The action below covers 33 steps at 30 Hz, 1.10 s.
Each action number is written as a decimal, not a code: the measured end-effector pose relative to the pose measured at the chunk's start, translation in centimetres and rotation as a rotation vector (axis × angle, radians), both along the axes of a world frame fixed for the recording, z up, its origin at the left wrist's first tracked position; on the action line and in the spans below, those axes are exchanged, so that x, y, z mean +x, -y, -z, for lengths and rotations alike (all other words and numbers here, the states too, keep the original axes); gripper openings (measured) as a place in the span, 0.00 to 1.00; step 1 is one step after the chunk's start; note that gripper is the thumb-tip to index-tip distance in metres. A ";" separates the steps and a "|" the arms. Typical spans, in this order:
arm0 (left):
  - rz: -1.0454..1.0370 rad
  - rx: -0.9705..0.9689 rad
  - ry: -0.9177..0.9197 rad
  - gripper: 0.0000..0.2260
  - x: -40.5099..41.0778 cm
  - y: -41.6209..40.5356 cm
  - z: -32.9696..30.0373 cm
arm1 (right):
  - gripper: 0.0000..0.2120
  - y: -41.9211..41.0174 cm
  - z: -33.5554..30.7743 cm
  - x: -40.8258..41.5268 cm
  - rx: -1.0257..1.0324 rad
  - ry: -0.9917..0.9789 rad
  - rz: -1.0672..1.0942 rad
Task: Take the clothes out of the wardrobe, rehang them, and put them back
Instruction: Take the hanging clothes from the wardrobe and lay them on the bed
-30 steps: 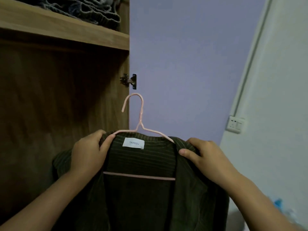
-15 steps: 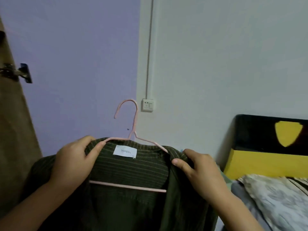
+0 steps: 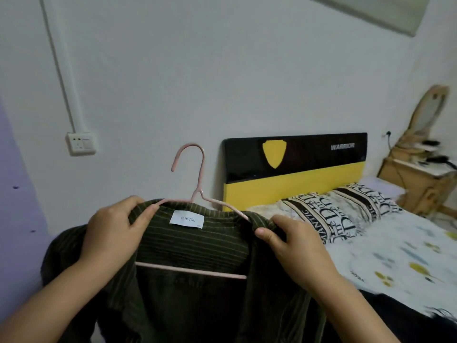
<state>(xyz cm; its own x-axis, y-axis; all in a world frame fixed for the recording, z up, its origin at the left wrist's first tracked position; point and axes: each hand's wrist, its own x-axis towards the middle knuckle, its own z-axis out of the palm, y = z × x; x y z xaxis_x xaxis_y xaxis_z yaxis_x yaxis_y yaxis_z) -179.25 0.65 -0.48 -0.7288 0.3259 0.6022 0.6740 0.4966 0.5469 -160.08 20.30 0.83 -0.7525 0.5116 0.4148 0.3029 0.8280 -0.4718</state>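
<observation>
A dark green striped shirt [image 3: 197, 246] with a white neck label hangs on a pink wire hanger [image 3: 195, 184], held up in front of me. My left hand [image 3: 116, 229] grips the shirt's left shoulder over the hanger arm. My right hand [image 3: 291, 241] pinches the right shoulder and collar. The hanger's hook points up and left, free of any rail. Its lower bar shows across the open shirt front. The wardrobe is out of view.
A bed [image 3: 395, 256] with a patterned sheet and lettered pillows [image 3: 346, 214] stands to the right, against a black and yellow headboard [image 3: 296, 169]. A wooden dressing table [image 3: 420, 179] with a mirror sits at far right. A wall socket [image 3: 81, 143] is on the white wall.
My view has swung right, away from the wardrobe toward the bed. Both hands kept their grip on the shirt and carried it along on the hanger.
</observation>
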 end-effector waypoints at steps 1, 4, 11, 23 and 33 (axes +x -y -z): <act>0.030 0.000 0.006 0.08 1.0 -1.6 0.3 | 0.19 -0.9 0.1 1.7 -0.009 0.004 0.033; 0.140 0.006 0.019 0.08 4.0 -6.1 1.0 | 0.19 -3.2 0.5 6.5 0.003 0.018 0.137; 0.435 -0.019 0.029 0.08 9.5 -14.9 2.4 | 0.19 -5.5 1.6 16.0 -0.038 0.019 0.438; 0.987 -0.147 -0.022 0.10 17.9 -24.8 4.6 | 0.19 -0.1 4.7 26.1 -0.131 0.006 1.011; 1.219 -0.157 0.038 0.08 26.2 -30.0 5.8 | 0.20 0.1 4.9 32.8 -0.174 -0.008 1.237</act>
